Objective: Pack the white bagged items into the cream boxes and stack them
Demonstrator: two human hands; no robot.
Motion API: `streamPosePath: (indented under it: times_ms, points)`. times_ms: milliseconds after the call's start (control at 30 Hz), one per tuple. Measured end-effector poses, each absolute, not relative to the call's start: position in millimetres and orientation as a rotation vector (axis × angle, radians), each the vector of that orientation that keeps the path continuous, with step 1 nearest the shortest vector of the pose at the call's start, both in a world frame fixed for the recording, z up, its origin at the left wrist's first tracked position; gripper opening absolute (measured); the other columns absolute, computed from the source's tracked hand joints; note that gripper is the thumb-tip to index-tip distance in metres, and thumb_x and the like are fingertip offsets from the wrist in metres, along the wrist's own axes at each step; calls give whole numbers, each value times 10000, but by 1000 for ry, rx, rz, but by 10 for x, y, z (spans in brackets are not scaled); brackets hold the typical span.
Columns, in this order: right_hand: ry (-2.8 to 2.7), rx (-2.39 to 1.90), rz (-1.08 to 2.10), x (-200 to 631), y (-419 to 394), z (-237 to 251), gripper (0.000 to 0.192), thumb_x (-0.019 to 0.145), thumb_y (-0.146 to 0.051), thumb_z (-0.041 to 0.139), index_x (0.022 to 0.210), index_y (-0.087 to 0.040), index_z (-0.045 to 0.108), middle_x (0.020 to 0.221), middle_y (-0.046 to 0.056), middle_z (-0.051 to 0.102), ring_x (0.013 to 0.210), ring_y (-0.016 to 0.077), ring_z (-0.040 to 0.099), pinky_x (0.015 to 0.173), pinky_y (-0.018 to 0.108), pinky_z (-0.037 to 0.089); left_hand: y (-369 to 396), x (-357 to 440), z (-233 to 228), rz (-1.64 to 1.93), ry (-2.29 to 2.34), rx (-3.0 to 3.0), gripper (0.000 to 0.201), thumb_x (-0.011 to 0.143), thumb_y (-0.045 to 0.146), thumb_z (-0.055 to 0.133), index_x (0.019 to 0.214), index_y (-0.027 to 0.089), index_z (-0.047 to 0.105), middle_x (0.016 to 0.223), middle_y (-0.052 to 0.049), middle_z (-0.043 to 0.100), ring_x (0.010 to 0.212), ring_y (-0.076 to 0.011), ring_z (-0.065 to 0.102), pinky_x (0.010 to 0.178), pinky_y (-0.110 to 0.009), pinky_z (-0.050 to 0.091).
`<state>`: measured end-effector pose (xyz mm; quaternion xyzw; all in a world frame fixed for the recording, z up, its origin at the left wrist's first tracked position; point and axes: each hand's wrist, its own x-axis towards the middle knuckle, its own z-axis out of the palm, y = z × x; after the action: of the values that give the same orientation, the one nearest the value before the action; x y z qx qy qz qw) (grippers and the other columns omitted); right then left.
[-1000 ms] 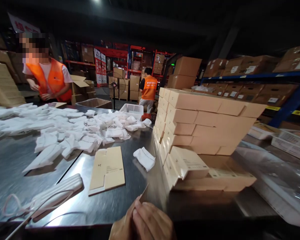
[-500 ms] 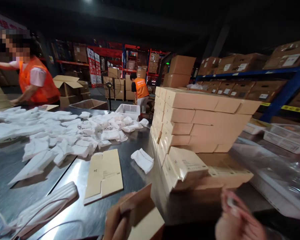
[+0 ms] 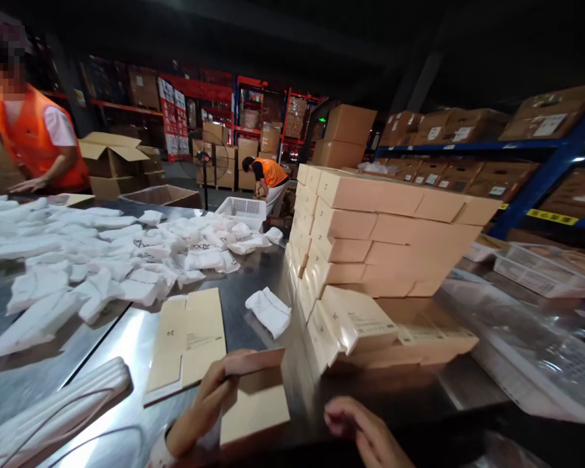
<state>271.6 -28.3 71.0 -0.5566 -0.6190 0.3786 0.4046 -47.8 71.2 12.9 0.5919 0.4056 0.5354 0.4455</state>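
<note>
My left hand (image 3: 214,390) grips a small tan cardboard box (image 3: 256,403) by its raised flap, at the bottom centre. To the right, my right hand (image 3: 358,426) is apart from the box, its fingers loosely bent and spread, with nothing visible in them. A flat, folded carton (image 3: 190,338) lies on the metal table just beyond my left hand. Beyond the box rests a single white wrapped packet (image 3: 269,312). Many more white packets (image 3: 195,247) are heaped over the left and far side of the table.
Stacked tan boxes (image 3: 370,227) form a wall at centre right. A clear-lined white tray (image 3: 526,351) lies farther right. A white power strip (image 3: 63,409) with cables is at the lower left. Two people in orange vests, one near (image 3: 34,136) and one farther (image 3: 270,175), work beyond.
My right hand has come left, nearer the box; the small pale thing it seemed to pinch no longer shows. My left hand has tilted the box. The view has swung slightly right.
</note>
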Motion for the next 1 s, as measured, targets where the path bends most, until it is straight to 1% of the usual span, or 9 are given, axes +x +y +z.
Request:
streamPosePath:
  times_ms: [67,100,200,367,467,767,867,933,1000]
  points:
    - [-1572,-1248,906,2406,-42,705,429,919,-315,595,1347,-303,616,1421,91,609,1335,261,553,1146,443,415,678,-479,241,1206,1089,1343,338,757,500,744,951,234,817,1008,-72,792,976,-273,694,910,-347,541]
    - [-1558,-1170,924,2238,77,692,558,916,-303,603,1462,-312,491,1509,84,527,1404,253,480,1182,459,357,650,-468,304,1162,1107,1277,344,726,505,768,910,219,819,898,-59,785,857,-246,689,805,-320,556]
    - [-1511,-995,1122,1790,330,596,741,854,-251,649,1537,-276,363,1437,89,594,1305,237,580,1121,455,433,542,-392,457,1130,1010,1058,397,669,529,811,857,179,821,672,-21,727,618,-174,616,604,-261,515]
    - [-1201,-880,1143,1484,343,461,580,783,-163,596,1358,-236,601,1159,74,748,1009,214,733,902,347,591,422,-231,494,1326,1016,734,333,554,448,908,760,199,831,710,-42,797,639,-194,693,589,-247,543]
    - [-1126,-868,1140,1474,289,503,579,726,-133,601,1293,-232,654,1064,65,776,900,223,760,757,313,630,425,-187,489,1455,1133,714,342,435,458,943,639,213,818,726,-59,820,690,-223,741,627,-250,581]
    - [-1163,-875,1205,1492,276,597,574,738,-140,536,1291,-241,655,1164,53,762,1044,226,737,887,341,607,421,-127,550,1508,1144,770,421,449,529,940,659,187,814,711,-76,818,654,-219,758,608,-242,607]
    - [-1186,-880,1201,1496,244,555,555,757,-148,537,1293,-248,645,1195,57,750,1070,226,724,913,348,594,402,-130,504,1548,1145,865,375,541,526,914,682,194,812,743,-80,826,679,-231,768,616,-261,615]
    - [-1232,-849,1143,1506,229,510,448,828,-218,554,1263,-268,649,1156,52,753,1070,223,717,925,347,583,385,-145,455,1636,1096,988,345,618,536,875,684,206,801,739,-74,823,713,-250,777,669,-309,634]
    - [-1357,-789,1033,1532,244,456,347,921,-424,542,1209,-270,660,1129,67,731,1097,244,690,945,373,569,371,-173,397,1731,985,1138,355,688,581,810,693,227,784,724,-53,812,748,-257,778,789,-377,638]
